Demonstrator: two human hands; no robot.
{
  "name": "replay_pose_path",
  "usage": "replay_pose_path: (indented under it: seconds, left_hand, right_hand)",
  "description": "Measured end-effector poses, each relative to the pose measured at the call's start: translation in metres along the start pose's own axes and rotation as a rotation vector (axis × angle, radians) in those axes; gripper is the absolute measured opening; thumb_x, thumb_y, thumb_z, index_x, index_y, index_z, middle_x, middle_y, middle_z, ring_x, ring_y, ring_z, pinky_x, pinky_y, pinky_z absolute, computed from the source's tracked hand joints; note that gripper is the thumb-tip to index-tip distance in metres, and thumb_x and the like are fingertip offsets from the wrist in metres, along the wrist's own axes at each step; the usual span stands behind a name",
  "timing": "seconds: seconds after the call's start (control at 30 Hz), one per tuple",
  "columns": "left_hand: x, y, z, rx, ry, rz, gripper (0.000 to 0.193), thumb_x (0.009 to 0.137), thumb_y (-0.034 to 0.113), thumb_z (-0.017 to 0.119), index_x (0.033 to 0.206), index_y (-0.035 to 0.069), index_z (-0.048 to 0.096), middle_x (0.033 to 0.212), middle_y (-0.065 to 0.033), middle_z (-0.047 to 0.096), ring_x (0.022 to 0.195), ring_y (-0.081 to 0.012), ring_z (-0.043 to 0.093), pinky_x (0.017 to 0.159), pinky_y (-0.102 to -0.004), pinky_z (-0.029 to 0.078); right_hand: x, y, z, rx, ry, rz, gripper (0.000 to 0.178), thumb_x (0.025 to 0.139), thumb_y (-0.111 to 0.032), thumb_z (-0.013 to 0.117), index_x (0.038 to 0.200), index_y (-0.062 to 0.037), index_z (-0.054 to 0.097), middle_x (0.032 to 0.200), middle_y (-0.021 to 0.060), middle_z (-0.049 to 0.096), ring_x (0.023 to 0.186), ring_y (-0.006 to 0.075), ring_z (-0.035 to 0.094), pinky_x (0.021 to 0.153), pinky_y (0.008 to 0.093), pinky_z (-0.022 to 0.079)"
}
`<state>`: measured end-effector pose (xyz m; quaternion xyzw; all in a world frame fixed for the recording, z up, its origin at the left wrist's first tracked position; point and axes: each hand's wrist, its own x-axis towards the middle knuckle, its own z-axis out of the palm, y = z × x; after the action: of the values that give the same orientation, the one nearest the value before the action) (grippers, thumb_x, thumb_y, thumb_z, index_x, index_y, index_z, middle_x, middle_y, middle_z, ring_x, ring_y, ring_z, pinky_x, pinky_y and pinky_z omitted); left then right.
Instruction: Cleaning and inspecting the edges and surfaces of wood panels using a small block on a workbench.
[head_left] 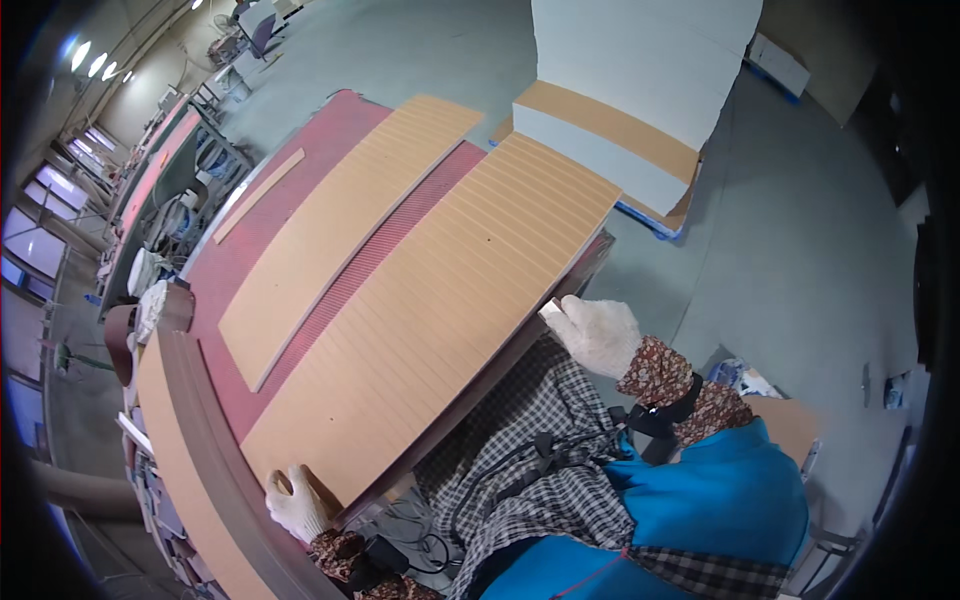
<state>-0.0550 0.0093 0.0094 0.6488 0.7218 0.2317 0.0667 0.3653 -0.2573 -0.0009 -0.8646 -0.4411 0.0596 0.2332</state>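
Observation:
A wide tan board (440, 310) with parallel grooves across its face lies on the red ribbed tabletop (345, 125), along the near side. My left hand (297, 505), in a white knit glove, is at the board's near left corner, with curled fingers against its end. My right hand (600, 335), also gloved in white, is closed beside the board's near long edge, toward the right end. Between its thumb and fingers shows a small whitish flat piece (550, 309); its exact kind cannot be made out. A second grooved board (350, 220) lies farther back, parallel to the first.
A narrow tan strip (258, 197) lies at the table's far left. Long boards (190, 450) stand along the left end. Behind the table on the right is a large white and brown cardboard piece (640, 60) over a blue pallet (645, 220). Another workbench (160, 170) stands farther left.

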Motion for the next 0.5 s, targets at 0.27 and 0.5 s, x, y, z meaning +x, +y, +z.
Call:
replay_pose_path:
  seconds: [0.27,0.5]
  left_hand:
    - [-0.037,0.019,0.029,0.131,0.124,0.335,0.056,0.09,0.034,0.08,0.131,-0.003,0.068,0.138,-0.0257,0.064,0.129,-0.0447,0.059,0.111,-0.0539,0.045]
    - [-0.086,0.111,0.015,-0.099,-0.302,0.677,0.076,0.08,0.037,0.086,0.141,-0.001,0.06,0.152,-0.0261,0.054,0.144,-0.0443,0.048,0.121,-0.0567,0.035]
  right_hand:
    - [0.014,0.011,-0.02,-0.151,0.141,-0.025,0.037,0.111,-0.037,0.055,0.09,-0.0064,0.061,0.063,0.0151,0.066,0.059,0.0391,0.068,0.053,0.0519,0.052]
    - [0.022,0.007,-0.023,-0.254,0.01,-0.036,0.037,0.112,-0.036,0.052,0.092,-0.0072,0.061,0.065,0.0141,0.068,0.062,0.0368,0.071,0.055,0.0505,0.055]
